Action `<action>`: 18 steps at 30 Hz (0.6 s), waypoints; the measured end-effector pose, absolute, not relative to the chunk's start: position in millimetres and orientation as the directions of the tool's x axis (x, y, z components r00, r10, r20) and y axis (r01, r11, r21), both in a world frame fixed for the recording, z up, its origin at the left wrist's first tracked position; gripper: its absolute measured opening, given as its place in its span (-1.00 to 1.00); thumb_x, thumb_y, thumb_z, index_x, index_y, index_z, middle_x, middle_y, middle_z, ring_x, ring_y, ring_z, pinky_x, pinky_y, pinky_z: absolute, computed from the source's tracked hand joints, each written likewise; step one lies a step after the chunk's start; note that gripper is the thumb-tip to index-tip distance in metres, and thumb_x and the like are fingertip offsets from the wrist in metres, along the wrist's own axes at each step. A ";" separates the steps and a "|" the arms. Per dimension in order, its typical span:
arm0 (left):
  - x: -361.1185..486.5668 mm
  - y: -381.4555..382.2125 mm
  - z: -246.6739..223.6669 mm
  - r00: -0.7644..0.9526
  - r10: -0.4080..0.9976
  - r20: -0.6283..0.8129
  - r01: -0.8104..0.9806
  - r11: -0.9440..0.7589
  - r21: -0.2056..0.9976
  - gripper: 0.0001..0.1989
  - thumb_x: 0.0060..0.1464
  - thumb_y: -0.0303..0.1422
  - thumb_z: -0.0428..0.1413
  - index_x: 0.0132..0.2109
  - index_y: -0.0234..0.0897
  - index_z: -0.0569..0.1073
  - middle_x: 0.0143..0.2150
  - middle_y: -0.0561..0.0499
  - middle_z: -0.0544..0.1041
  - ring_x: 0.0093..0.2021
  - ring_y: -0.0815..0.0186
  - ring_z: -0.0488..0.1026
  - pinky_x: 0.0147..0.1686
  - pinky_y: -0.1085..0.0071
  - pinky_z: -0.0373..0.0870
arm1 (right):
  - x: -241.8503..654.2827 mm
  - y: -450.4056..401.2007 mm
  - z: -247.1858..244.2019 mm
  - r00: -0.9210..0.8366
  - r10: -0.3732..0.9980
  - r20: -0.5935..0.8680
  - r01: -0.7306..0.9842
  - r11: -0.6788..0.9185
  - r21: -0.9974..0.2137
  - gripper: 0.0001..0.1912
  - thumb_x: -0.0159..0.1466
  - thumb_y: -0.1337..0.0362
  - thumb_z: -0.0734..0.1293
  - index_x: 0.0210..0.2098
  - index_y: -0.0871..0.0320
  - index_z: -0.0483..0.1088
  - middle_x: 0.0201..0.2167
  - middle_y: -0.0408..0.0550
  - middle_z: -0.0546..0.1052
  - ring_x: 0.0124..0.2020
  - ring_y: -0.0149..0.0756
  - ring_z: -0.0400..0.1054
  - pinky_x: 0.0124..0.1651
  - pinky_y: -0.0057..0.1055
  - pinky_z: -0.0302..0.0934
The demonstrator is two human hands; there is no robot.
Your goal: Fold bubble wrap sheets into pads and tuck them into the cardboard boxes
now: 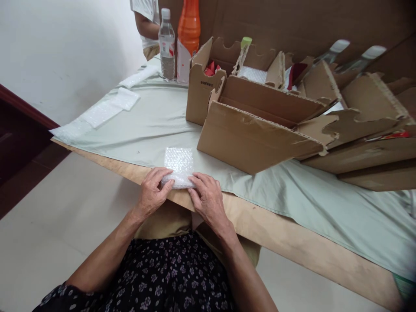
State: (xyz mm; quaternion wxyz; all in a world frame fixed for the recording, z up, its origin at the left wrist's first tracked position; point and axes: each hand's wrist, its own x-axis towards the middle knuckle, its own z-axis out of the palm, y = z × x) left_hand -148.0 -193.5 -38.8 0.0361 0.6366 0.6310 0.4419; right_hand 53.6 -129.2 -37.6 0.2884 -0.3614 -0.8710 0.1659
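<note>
A small piece of clear bubble wrap (pixel 179 161) lies at the table's front edge, its near end folded or rolled into a thicker strip. My left hand (pixel 155 189) grips the left end of that strip between thumb and fingers. At the right end, my right hand (pixel 208 195) holds it the same way, fingers on top and thumb at the near side. Whether anything is inside the fold cannot be made out.
Open cardboard boxes (pixel 256 134) stand to the right, some with wrapped items inside. A water bottle (pixel 167 52) and an orange bottle (pixel 188 32) stand at the back. Flat bubble wrap sheets (pixel 104 110) lie at left. Another person's arm (pixel 147 27) shows behind.
</note>
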 end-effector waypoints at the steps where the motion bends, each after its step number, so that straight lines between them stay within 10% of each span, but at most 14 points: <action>1: -148.0 -193.4 -39.4 -0.186 0.834 0.520 0.774 -0.202 0.600 -0.81 0.34 -0.34 0.14 0.03 -0.27 0.56 -0.06 -0.10 0.63 -0.03 0.19 0.59 0.00 0.24 0.57 | 53.6 -129.1 -37.5 -0.571 0.723 0.388 0.531 0.686 -0.497 -0.70 0.42 0.36 0.30 0.11 0.13 0.52 0.12 0.08 0.59 0.12 -0.07 0.44 0.15 -0.12 0.33; 18: -146.7 -191.9 -45.7 -0.173 0.809 0.562 0.796 -0.221 0.564 -0.81 0.33 -0.36 0.15 0.03 -0.28 0.55 -0.08 -0.11 0.64 -0.06 0.17 0.59 -0.01 0.22 0.54 | 55.2 -128.2 -38.5 -0.571 0.722 0.391 0.520 0.686 -0.509 -0.71 0.43 0.34 0.29 0.10 0.10 0.51 0.11 0.07 0.60 0.12 -0.07 0.46 0.14 -0.09 0.34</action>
